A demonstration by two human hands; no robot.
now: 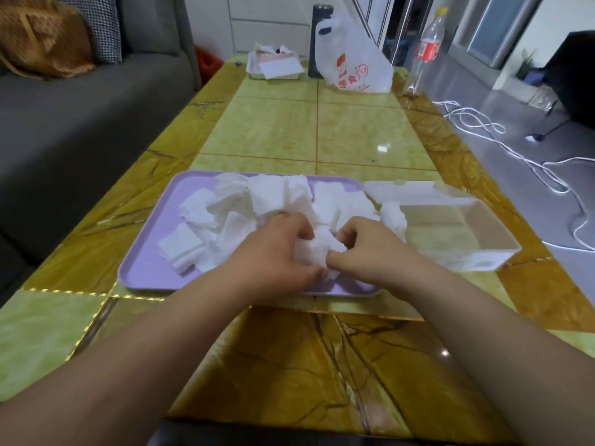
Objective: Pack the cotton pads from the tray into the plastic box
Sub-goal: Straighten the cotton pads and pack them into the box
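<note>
A lilac tray (145, 268) lies on the table in front of me, heaped with white square cotton pads (257, 197). My left hand (273, 249) and my right hand (367, 249) meet over the tray's near right part. Between them they grip a small bunch of pads (317, 249), fingers curled round it. A clear plastic box (483, 252) stands open just right of the tray, its lid (415, 189) folded back. A few pads (394, 218) lie at the box's left end; the rest of the box looks bare.
The yellow-green marble table (322, 130) stretches away from me. At its far end stand a white tray of papers (273, 64), a dark flask (320, 40), a plastic bag (357, 62) and a bottle (425, 49). A grey sofa (80, 107) is left; white cable (515, 156) lies right.
</note>
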